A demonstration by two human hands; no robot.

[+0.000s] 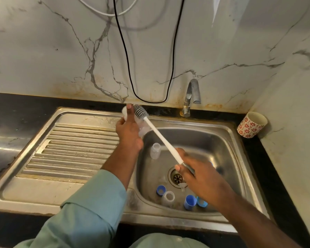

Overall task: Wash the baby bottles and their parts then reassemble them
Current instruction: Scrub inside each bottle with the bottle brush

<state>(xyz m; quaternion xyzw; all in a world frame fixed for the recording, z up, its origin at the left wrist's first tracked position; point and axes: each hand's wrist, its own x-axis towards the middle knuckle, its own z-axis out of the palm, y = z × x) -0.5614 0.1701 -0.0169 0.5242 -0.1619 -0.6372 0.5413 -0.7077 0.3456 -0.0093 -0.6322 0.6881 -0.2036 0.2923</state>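
Nearest the camera, a green sleeve (89,210) covered the left arm, which reached out over the sink (236,140). Beyond it, the left hand (128,130) gripped a clear baby bottle (143,130) above the far left rim of the basin, fingers curled round it. The right hand (198,176) held the grey grip of a white bottle brush (161,138), its bristled head (140,111) lying up beside the left fingertips, outside the bottle.

Down in the basin, a second clear bottle (155,150) stood left of the drain (176,176). Near the front wall lay a blue ring (161,190), a clear cap (168,198), a blue cap (190,202) and another blue ring (202,201). A steel tap (191,97) rose at the far edge. On the black table at far right stood a red-flowered cup (251,124). A black cable (125,51) hung down the marble wall.
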